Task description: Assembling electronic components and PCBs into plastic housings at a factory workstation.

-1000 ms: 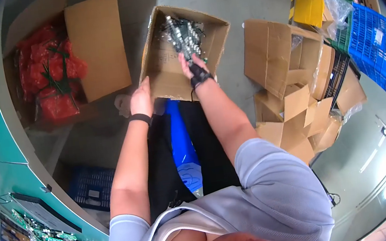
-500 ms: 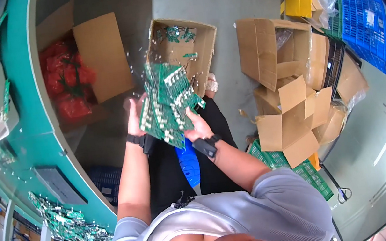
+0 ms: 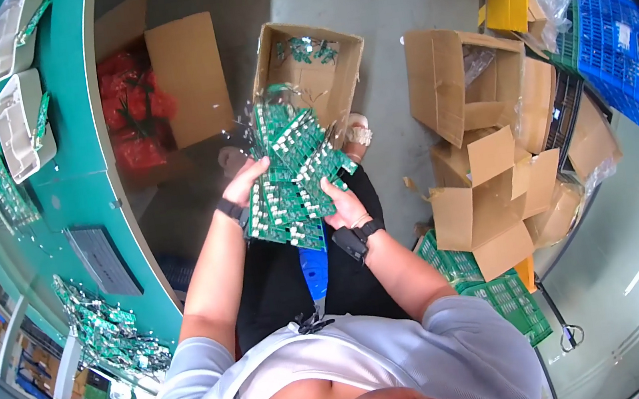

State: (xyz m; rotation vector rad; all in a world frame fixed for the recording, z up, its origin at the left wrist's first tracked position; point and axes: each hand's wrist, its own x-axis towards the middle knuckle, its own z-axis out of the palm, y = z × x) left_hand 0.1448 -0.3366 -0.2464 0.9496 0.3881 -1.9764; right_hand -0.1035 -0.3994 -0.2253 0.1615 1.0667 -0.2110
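A bundle of green circuit boards (image 3: pixel 290 187) with rows of white connectors is held between my two hands, above my lap. My left hand (image 3: pixel 246 183) grips its left edge, the thumb lying over the top. On the right edge, my right hand (image 3: pixel 344 204) is closed with its thumb on the boards; its other fingers are mostly hidden beneath. Just past the bundle stands an open cardboard box (image 3: pixel 349 58) on the floor, with a few small green boards in it. The bundle's far end overlaps the box's near part in view.
At left runs a green worktable (image 3: pixel 84 190) with white trays (image 3: pixel 21 126), a dark flat panel (image 3: pixel 104 260) and a heap of circuit boards (image 3: pixel 111 332). A carton (image 3: pixel 191 79) beside it holds red bags. Cardboard boxes (image 3: pixel 434 87) and a blue crate (image 3: pixel 614 48) stand right.
My left hand has moved from beside the bundle onto its left edge. The boards have shifted slightly right in view and spread flatter. The surroundings have shifted in view too.
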